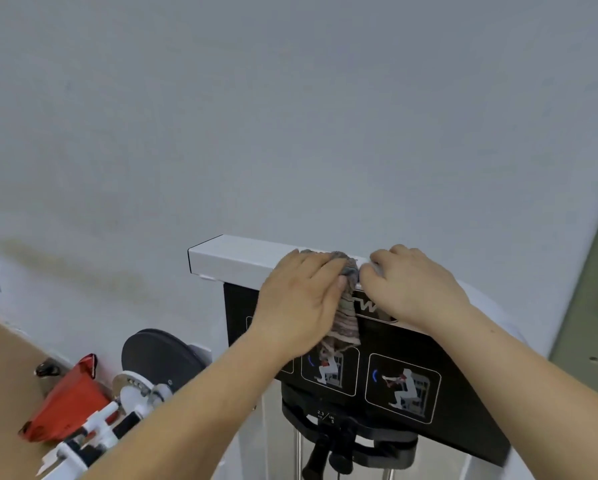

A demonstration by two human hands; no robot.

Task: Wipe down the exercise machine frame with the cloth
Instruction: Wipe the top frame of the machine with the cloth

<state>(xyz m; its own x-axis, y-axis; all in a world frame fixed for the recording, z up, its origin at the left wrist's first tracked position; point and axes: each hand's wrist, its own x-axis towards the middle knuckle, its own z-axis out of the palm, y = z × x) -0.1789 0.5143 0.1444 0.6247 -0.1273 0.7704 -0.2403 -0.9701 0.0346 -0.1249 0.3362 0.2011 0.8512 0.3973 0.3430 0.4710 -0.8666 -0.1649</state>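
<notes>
- The cloth (pixel 346 306), a limp striped knit, drapes over the frame's white top bar (pixel 235 261), its tail hanging on the black placard (pixel 463 393).
- The left hand (pixel 299 303) presses it flat, fingers (pixel 304 268) fairly straight and together. The right hand (pixel 413 289) curls over the bar just beside it (pinching cloth or not, I cannot tell).
- Probably mid-wipe: the smooth, boxy bar's left end and the lower frame seem still to do.
</notes>
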